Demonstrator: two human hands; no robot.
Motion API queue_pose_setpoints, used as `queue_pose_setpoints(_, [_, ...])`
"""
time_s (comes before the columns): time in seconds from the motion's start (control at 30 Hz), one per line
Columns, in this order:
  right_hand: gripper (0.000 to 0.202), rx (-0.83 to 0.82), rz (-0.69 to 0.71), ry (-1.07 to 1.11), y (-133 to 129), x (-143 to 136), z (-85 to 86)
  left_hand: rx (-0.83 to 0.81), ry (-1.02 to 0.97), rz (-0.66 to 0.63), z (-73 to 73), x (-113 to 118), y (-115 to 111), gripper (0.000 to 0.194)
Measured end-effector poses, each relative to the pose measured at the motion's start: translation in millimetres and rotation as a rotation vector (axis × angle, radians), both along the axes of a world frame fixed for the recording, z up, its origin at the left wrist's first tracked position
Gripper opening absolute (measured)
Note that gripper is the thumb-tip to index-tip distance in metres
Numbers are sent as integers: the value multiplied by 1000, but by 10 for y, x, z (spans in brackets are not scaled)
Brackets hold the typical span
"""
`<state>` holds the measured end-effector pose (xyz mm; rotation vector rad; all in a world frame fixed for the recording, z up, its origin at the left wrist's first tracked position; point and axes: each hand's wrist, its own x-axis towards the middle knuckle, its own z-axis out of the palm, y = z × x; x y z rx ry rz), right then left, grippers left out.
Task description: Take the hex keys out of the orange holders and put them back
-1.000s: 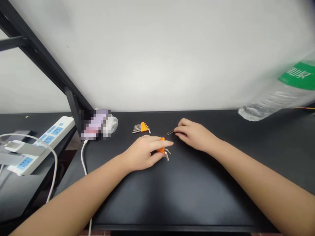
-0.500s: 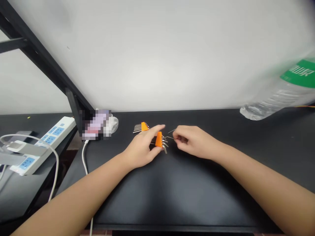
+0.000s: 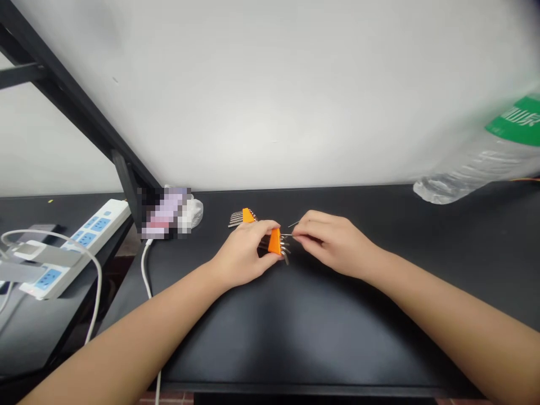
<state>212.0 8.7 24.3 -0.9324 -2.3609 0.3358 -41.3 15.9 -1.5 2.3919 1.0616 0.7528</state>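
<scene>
My left hand [image 3: 240, 253] is closed around an orange hex key holder [image 3: 274, 242], thumb below and fingers above. Bent ends of several metal hex keys [image 3: 286, 256] stick out of its right side. Between the thumb and fingers of my right hand [image 3: 333, 242] is a thin hex key [image 3: 287, 235], its far end touching or almost touching the holder's upper part. Just behind the right fingertips shows another thin metal rod [image 3: 293, 224], partly hidden. A second orange holder [image 3: 248, 215] with several keys lies beyond my left hand, partly covered by it.
The black table [image 3: 295, 337] meets a pale wall. At the left are a white power strip [image 3: 76, 250] with plugs, a white cable [image 3: 145, 270], a black metal frame [image 3: 71, 101] and a blurred-out item [image 3: 164, 214]. A clear plastic bottle [image 3: 476, 169] with a green label lies at the right.
My left index finger has come down onto the orange holder. My right hand has moved slightly left, bringing the hex key up to the holder's edge.
</scene>
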Motion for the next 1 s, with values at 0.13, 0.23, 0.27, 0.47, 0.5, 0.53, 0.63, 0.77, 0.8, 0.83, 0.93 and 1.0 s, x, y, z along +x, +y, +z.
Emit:
queue_pose_setpoints(0.13, [18, 14, -9, 33, -14, 8, 16, 10, -2, 6, 8, -1, 3, 53])
queue_pose_setpoints(0.23, [19, 7, 4, 59, -18, 15, 23, 8, 0, 9, 10, -2, 4, 52])
queue_pose_setpoints(0.27, [19, 8, 13, 63, -19, 16, 22, 10, 2, 8, 9, -2, 4, 52])
queue_pose_setpoints(0.47, [19, 27, 32, 56, -33, 18, 25, 6, 15, 14, 7, -1, 4, 52])
queue_pose_setpoints(0.5, [19, 30, 30, 56, -36, 19, 30, 5, 19, 16, 9, -1, 5, 51])
queue_pose_setpoints(0.53, [19, 32, 28, 56, -38, 21, 35, 5, 21, 16, 11, 0, 5, 51])
queue_pose_setpoints(0.63, [19, 31, 42, 58, -40, 24, 45, 14, 21, 10, 19, 3, 6, 51])
queue_pose_setpoints(0.77, [20, 8, 71, 66, -43, 23, 43, 24, 15, -2, 31, 6, 7, 49])
queue_pose_setpoints(0.8, [20, 2, 76, 63, -45, 23, 41, 25, 14, -5, 34, 8, 6, 49])
queue_pose_setpoints(0.83, [20, -2, 80, 60, -47, 23, 38, 25, 16, -11, 38, 10, 4, 49])
queue_pose_setpoints(0.93, [22, -16, 95, 44, -52, 21, 33, 17, 43, -41, 53, 21, -6, 47])
queue_pose_setpoints(1.0, [21, -33, 106, 58, -48, 16, 33, 13, 59, -61, 69, 30, -14, 46])
